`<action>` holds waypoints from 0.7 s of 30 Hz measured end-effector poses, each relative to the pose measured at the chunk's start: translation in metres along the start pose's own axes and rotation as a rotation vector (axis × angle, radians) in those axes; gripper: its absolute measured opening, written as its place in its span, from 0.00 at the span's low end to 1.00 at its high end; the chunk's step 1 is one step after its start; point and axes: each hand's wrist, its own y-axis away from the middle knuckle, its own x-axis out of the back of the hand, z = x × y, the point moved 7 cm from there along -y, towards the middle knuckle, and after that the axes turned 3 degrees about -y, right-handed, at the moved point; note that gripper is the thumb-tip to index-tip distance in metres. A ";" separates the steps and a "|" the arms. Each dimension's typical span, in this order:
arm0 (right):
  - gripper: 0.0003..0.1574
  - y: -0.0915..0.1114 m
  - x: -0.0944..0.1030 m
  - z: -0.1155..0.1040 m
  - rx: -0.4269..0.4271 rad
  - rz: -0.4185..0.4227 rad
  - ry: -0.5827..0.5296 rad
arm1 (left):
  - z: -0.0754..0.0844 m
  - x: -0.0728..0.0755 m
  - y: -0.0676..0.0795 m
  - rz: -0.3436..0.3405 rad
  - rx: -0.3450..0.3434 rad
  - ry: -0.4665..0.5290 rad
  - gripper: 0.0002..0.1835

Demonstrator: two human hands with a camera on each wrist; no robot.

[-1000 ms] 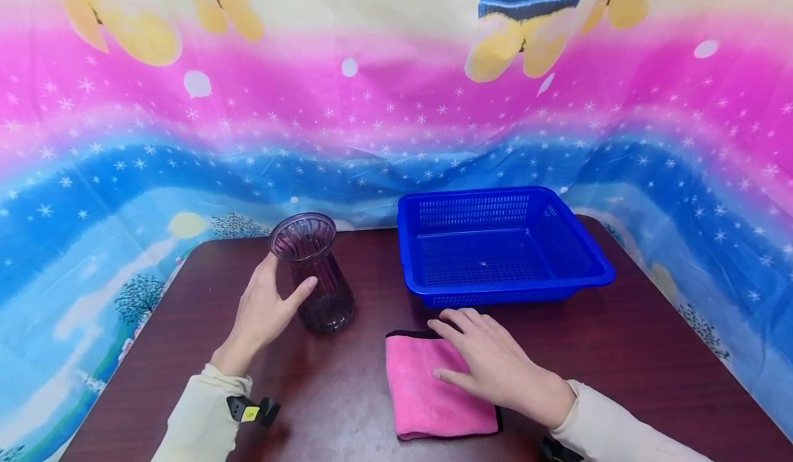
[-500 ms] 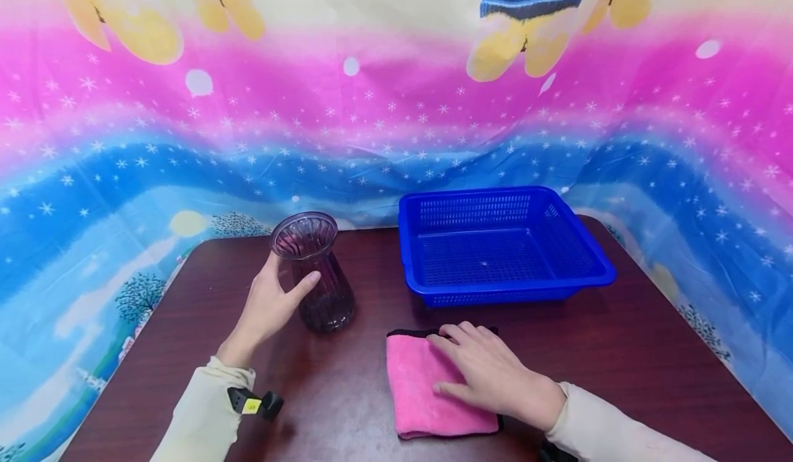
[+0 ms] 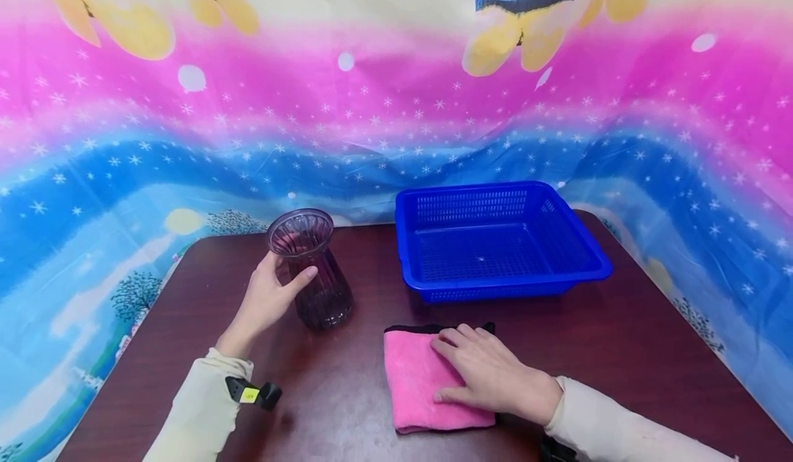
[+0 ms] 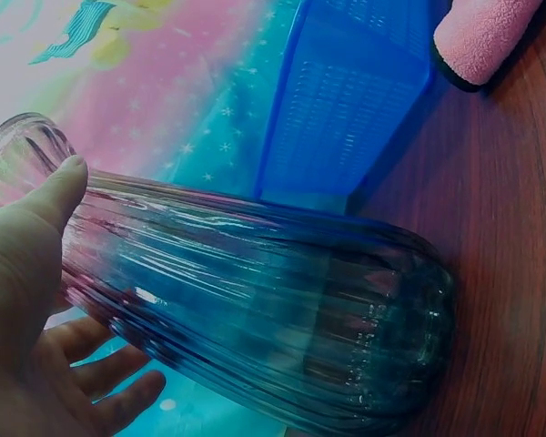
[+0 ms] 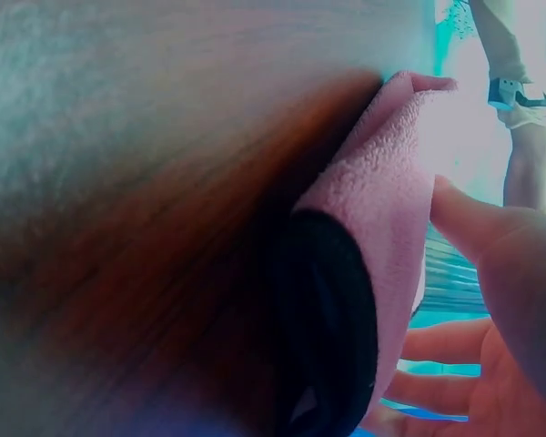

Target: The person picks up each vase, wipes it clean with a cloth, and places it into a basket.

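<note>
A ribbed, purple-tinted glass vase (image 3: 322,290) with a flared rim stands upright on the left of the table. My left hand (image 3: 263,297) holds it just below the rim, thumb on the near side and fingers reaching behind. In the left wrist view the thumb (image 4: 62,189) touches the vase's neck, while the lower fingers are spread beside the glass. To the right, a folded pink cloth (image 3: 411,386) with black edging lies flat. My right hand (image 3: 489,372) rests over its right half, fingers relaxed and only slightly bent; the right wrist view shows the cloth's folded edge (image 5: 382,209).
Behind the cloth stands a blue perforated plastic basket (image 3: 495,286), with nothing seen in it. The dark wooden table (image 3: 328,393) ends at a printed curtain (image 3: 372,124) along the back and sides. Both forearms wear wrist cameras.
My right hand has come down and slightly back onto the pink cloth. My left hand stays at the vase, its thumb now against the neck. The whole view has shifted slightly.
</note>
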 end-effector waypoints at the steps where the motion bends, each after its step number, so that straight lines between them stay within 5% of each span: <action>1: 0.50 0.000 -0.001 0.000 -0.007 -0.016 -0.006 | 0.000 0.000 0.000 0.000 0.000 -0.003 0.30; 10: 0.61 -0.002 -0.011 0.003 -0.023 -0.084 -0.032 | -0.003 -0.001 -0.004 0.000 -0.018 -0.023 0.27; 21: 0.54 -0.006 -0.013 0.007 -0.041 -0.048 -0.116 | -0.007 -0.003 -0.004 -0.013 -0.014 -0.016 0.26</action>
